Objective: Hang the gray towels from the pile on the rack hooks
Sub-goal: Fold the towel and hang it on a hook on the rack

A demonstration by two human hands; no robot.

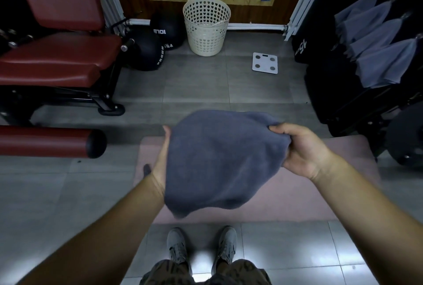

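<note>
A gray towel (219,161) hangs in front of me, held up between both hands above a pink mat (297,195). My right hand (302,149) grips the towel's upper right edge with curled fingers. My left hand (161,161) is at the towel's left side, mostly hidden behind the cloth, so its grip is unclear. Several gray towels (377,49) hang in a row on the dark rack (352,101) at the far right. No towel pile is in view.
A cream laundry basket (207,23) stands by the back wall, black medicine balls (155,42) to its left. A white scale (265,63) lies on the floor. A red padded bench (57,55) fills the left side. My shoes (201,245) stand on grey tiles.
</note>
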